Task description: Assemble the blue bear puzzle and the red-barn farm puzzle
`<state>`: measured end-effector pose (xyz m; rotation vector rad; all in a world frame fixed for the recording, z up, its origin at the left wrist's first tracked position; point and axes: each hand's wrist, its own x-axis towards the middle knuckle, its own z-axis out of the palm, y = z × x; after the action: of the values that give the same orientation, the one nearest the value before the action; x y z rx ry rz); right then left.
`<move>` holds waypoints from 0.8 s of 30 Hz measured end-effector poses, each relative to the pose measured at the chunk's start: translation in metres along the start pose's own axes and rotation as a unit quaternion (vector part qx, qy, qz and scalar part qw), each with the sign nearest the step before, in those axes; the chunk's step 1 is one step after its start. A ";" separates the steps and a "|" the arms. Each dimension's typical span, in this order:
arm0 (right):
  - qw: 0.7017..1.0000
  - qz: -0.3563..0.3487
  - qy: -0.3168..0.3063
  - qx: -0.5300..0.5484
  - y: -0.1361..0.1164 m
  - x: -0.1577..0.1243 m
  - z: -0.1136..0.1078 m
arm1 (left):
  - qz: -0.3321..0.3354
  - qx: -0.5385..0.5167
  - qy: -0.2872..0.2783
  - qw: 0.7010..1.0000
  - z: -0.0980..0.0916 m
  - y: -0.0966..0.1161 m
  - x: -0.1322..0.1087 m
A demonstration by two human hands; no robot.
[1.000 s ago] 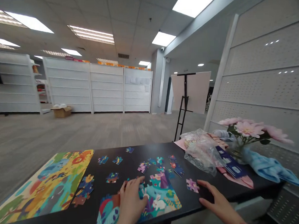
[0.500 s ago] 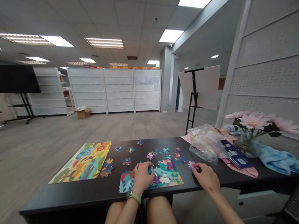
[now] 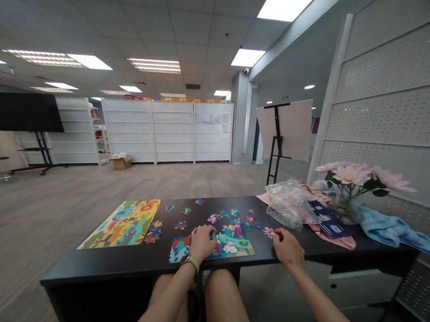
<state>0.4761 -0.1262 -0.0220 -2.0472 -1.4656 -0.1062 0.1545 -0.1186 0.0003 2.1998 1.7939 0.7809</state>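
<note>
Lilac jigsaw piece (image 3: 268, 232) is lying at the fingertips (image 3: 276, 235) of the right hand (image 3: 288, 249), just off the right edge of the assembled puzzle section (image 3: 232, 248). That hand is half-curled and touching the piece, though I cannot tell whether it is actually pinching it. The left hand (image 3: 202, 243), wearing a pale green wristband (image 3: 191, 263), is resting curled over the section's middle, and whether it is gripping a piece stays hidden. The step in hand appears to be joining loose pieces onto this section, and the next move seems to call for matching the lilac piece against an open edge. Beyond the 2 hands, more loose pieces (image 3: 233, 216) are lying scattered across the black table (image 3: 98, 270), and a jungle-animal picture (image 3: 120, 225) is sitting at left. At right, a crumpled clear plastic bag (image 3: 286, 206) is lying near navy cards (image 3: 330, 219), pink flowers (image 3: 352, 174) and a blue cloth (image 3: 390, 231). A cardboard box (image 3: 121, 162) is sitting on the far floor.
</note>
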 end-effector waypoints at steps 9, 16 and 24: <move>0.999 0.003 -0.046 0.003 0.012 0.013 0.009 | 0.000 0.021 0.006 1.000 -0.001 0.000 0.000; 0.999 0.008 -0.037 -0.010 0.005 0.005 0.003 | -0.041 0.003 0.018 0.999 0.001 -0.004 0.002; 0.999 -0.048 -0.011 0.015 -0.012 0.020 0.002 | -0.047 0.005 0.017 0.999 -0.003 0.002 0.001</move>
<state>0.4728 -0.1064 -0.0110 -1.9608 -1.5710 -0.1001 0.1549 -0.1189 0.0038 2.1024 1.9066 0.7940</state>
